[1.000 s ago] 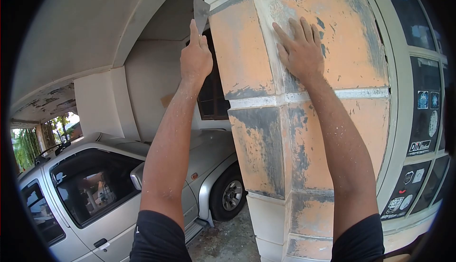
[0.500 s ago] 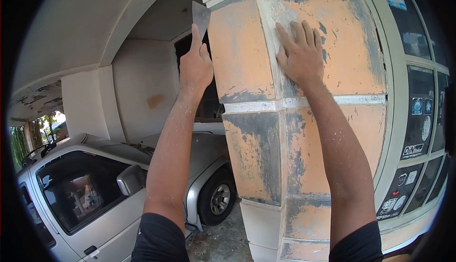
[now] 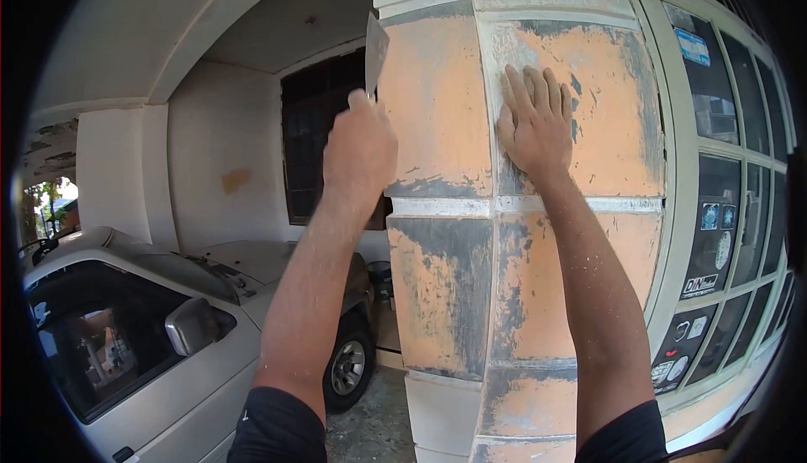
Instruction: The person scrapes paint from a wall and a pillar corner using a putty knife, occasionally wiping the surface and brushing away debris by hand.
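Note:
My left hand [image 3: 360, 152] is wrapped around a putty knife, its thin metal blade [image 3: 377, 49] pointing up along the left edge of the pillar. The handle is mostly hidden in the fist. My right hand [image 3: 538, 123] lies flat on the pillar's front face, fingers pointing upward and slightly apart, close to the corner. The pillar [image 3: 433, 106] has peach-orange panels with patchy grey areas, and whitish bands run between them. Pale specks dot both forearms.
A silver car [image 3: 185, 379] with a protruding side mirror [image 3: 191, 325] stands at the lower left. Right of the pillar is a pale-framed glass door [image 3: 685, 160] with stickers. A dark window [image 3: 324, 135] is set in the wall behind.
My left hand has turned, and the blade shows narrower against the pillar's edge. My right hand stays flat on the panel. The whole view has shifted slightly.

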Demonstrator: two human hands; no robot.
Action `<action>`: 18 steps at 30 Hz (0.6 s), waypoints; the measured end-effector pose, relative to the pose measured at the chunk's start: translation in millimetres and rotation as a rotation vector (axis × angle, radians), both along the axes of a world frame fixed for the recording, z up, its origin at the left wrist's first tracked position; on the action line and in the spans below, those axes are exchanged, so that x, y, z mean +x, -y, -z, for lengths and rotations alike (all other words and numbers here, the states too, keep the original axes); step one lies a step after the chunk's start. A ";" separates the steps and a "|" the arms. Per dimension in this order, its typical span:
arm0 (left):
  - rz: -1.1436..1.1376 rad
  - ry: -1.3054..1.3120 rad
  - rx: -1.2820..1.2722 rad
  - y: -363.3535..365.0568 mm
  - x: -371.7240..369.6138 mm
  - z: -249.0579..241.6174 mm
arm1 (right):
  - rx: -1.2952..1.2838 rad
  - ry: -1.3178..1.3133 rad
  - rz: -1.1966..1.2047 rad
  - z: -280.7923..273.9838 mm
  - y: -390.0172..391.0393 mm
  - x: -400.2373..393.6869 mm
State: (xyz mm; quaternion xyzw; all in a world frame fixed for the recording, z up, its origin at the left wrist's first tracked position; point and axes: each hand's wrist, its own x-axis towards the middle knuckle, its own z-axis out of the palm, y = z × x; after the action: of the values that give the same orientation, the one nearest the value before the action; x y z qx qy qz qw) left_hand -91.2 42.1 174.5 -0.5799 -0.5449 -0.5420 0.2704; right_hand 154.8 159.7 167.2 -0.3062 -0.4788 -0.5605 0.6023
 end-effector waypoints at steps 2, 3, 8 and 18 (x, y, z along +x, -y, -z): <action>-0.002 -0.002 0.036 2.6 -1.1 -15.2 | -0.012 0.019 0.024 1.2 1.1 1.2; -0.008 0.016 0.009 9.3 0.6 -19.2 | -0.011 0.028 0.028 0.6 1.9 2.3; 0.031 -0.002 -0.149 39.7 -3.3 71.9 | -0.017 0.037 0.023 2.8 0.7 2.1; 0.241 0.061 -0.056 18.7 -24.5 38.8 | -0.050 0.056 0.111 -2.3 0.6 2.6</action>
State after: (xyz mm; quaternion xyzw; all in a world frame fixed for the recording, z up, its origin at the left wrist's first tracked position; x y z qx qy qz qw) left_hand -115.7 23.4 135.7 -0.6316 -0.4941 -0.5727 0.1702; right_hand 157.3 159.1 169.5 -0.3315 -0.4914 -0.5893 0.5490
